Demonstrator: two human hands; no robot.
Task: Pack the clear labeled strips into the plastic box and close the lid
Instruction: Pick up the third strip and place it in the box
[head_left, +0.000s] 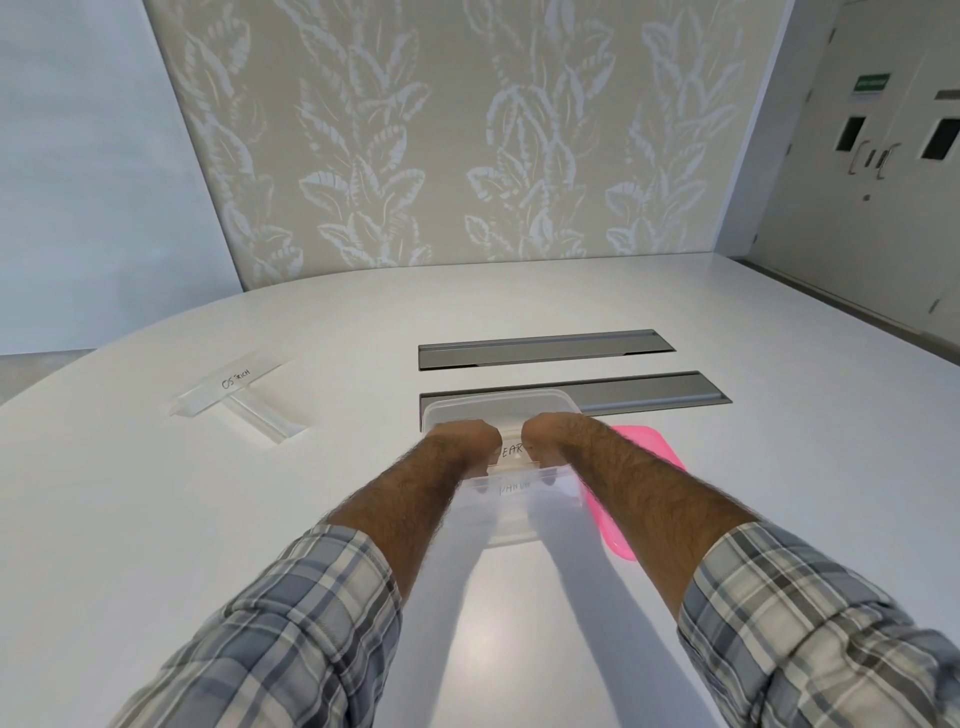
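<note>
A clear plastic box (498, 402) stands on the white table just in front of me. Both hands reach down into it: my left hand (462, 441) and my right hand (545, 436) are bent at the wrist, each gripping an end of a clear strip (514, 451) with handwritten letters. Another lettered strip (514, 488) shows through the box's near wall. Two more clear strips lie on the table to the left: one marked "OSTRICH" (234, 382) resting across an unlabelled-looking one (267, 415). The pink lid (639, 447) lies flat to the right of the box, partly under my right forearm.
Two grey recessed cable trays (545, 349) (675, 392) are set into the table behind the box. A leaf-patterned wall panel stands at the table's far edge, and double doors are at the far right.
</note>
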